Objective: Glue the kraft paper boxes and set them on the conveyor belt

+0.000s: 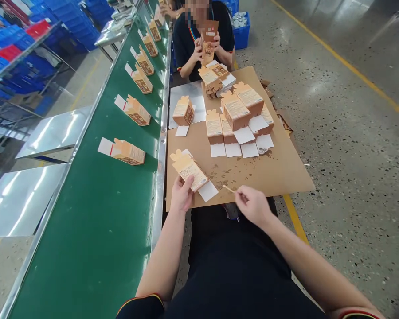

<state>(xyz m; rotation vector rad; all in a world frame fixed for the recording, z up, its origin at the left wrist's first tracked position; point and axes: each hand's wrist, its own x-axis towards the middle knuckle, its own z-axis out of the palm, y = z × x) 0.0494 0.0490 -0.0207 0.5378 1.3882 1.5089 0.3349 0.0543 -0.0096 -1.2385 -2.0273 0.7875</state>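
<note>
My left hand (182,194) grips a small tan and brown cardboard box (190,172) above the near edge of the cardboard-covered table (186,141). The box is tilted, with notched flaps at its far end and a white flap (208,191) sticking out at its near end. To the right of it, my right hand (252,203) is closed in a pinch on a thin tan strip (228,188), whose free end points left toward the box. What the strip is made of, I cannot tell. Dark scraps (221,177) are scattered on the cardboard beyond the strip.
Several similar boxes (234,110) are stacked at the table's right, and one box (183,110) stands at its left. A green conveyor belt (119,199) on the left carries a row of boxes (129,151). Across the table a co-worker (182,48) holds a brown carton (210,37).
</note>
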